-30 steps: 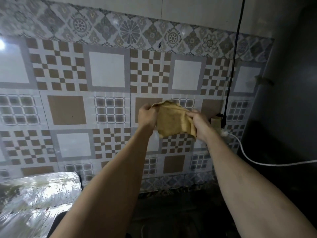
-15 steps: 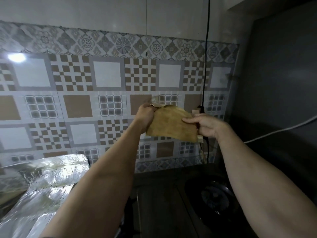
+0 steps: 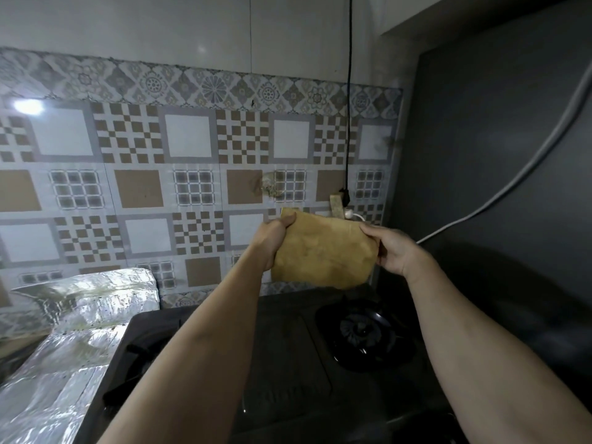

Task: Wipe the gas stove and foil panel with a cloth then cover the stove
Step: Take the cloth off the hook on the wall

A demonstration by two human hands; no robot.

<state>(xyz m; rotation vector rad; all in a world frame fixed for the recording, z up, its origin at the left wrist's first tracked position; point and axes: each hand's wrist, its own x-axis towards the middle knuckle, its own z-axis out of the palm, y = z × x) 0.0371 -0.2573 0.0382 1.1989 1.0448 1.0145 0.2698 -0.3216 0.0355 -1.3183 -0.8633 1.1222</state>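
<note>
Here, the left hand (image 3: 272, 241) and the right hand (image 3: 392, 249) each grip one side edge of the yellow-brown cloth (image 3: 323, 251), holding it spread in the air above the far edge of the black gas stove (image 3: 288, 347). The crumpled foil panel (image 3: 83, 315) stands at the stove's left side. The right burner (image 3: 362, 331) lies below the cloth, nearer the viewer.

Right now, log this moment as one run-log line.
stage: cloth prep | left hand: grips cloth | right hand: grips cloth | cloth: held above stove | foil panel: left, untouched

Dark gas stove (image 3: 288, 363) beside foil panel (image 3: 80, 315).
</note>
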